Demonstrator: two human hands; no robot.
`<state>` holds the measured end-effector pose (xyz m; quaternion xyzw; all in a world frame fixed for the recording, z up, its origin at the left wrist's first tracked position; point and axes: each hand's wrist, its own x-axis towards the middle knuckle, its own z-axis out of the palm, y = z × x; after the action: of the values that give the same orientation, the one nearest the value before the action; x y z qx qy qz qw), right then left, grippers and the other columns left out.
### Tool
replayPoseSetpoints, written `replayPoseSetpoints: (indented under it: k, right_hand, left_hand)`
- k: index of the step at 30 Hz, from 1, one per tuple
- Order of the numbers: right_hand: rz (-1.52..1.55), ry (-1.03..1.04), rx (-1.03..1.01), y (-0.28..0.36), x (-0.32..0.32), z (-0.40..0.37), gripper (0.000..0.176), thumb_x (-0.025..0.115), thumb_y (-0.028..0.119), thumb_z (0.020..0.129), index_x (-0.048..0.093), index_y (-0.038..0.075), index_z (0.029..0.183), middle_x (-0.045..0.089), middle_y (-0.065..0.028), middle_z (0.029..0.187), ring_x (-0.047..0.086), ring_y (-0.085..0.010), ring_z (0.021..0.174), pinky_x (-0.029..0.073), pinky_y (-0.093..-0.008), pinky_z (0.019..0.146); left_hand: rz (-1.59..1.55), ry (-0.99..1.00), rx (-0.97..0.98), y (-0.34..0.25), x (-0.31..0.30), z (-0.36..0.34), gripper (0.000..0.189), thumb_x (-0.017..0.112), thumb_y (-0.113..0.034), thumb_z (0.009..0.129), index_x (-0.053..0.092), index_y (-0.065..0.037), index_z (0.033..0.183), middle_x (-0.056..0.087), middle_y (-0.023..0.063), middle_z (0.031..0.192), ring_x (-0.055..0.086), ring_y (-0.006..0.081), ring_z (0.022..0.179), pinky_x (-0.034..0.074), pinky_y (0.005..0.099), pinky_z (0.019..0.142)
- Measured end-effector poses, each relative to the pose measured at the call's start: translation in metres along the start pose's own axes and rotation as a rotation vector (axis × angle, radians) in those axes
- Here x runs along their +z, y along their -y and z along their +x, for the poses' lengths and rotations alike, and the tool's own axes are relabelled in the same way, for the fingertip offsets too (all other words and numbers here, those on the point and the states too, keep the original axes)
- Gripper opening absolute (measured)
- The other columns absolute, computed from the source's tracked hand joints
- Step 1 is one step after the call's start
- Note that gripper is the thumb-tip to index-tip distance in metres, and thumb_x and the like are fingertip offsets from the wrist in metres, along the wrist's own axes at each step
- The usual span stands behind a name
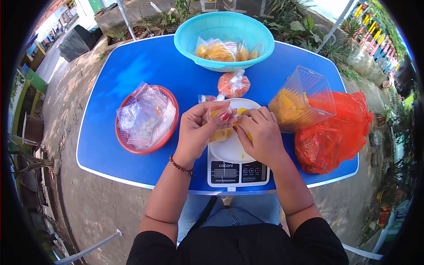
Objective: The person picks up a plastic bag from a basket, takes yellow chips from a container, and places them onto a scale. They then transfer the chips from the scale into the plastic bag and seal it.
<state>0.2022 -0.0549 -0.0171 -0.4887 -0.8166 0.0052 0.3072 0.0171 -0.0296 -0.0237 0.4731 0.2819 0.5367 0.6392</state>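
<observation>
small bag is held just above the scale, between both hands | left hand is closed around its left side | right hand is pinched on its right edge | the top is seen at the fingertips, the yellow bits hang low | both hands are equally near

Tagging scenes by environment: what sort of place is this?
Outdoors, probably a yard or roadside spot: a blue table stands on bare ground, with plants behind it. A kitchen scale sits under the left hand and right hand, which hold a small plastic bag.
</observation>
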Motion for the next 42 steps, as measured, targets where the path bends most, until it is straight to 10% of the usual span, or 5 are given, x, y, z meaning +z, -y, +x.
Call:
replayPoseSetpoints:
  k: [5,11,26,42]
  right_hand:
    - [0.098,-0.111,-0.007,-0.007,0.002,0.003,0.011,0.066,0.001,0.083,0.066,0.004,0.094,0.065,-0.0092,0.092,0.061,-0.0275,0.086,0.048,-0.0403,0.075]
    - [0.350,-0.334,0.161,-0.004,0.000,0.002,0.016,0.060,-0.010,0.087,0.065,-0.003,0.101,0.066,-0.0136,0.090,0.068,-0.0258,0.077,0.055,-0.0328,0.068]
    - [0.958,-0.551,0.204,0.004,0.003,-0.004,0.013,0.067,-0.008,0.089,0.063,-0.006,0.101,0.066,-0.0113,0.099,0.064,-0.0133,0.090,0.052,-0.0257,0.083]
    - [0.525,-0.326,-0.085,-0.004,-0.010,0.002,0.015,0.075,-0.002,0.077,0.071,0.002,0.091,0.069,-0.0106,0.093,0.062,-0.0220,0.081,0.048,-0.0310,0.075]
  left_hand:
    - [-0.405,0.145,-0.122,-0.005,-0.010,0.002,0.028,0.063,-0.011,0.097,0.060,0.001,0.122,0.071,0.0192,0.107,0.072,0.0209,0.084,0.059,0.0344,0.079]
    - [0.075,0.222,0.022,0.002,-0.014,-0.004,0.027,0.059,-0.015,0.100,0.061,0.000,0.122,0.070,0.0153,0.108,0.069,0.0179,0.093,0.055,0.0310,0.085]
    - [0.022,0.213,-0.060,0.001,-0.002,-0.004,0.027,0.060,-0.004,0.097,0.060,0.005,0.122,0.070,0.0172,0.113,0.071,0.0214,0.100,0.057,0.0306,0.087]
    - [0.202,0.175,-0.066,0.001,-0.001,-0.004,0.034,0.077,-0.003,0.086,0.068,0.004,0.118,0.073,0.0085,0.100,0.067,0.0074,0.086,0.056,0.0212,0.073]
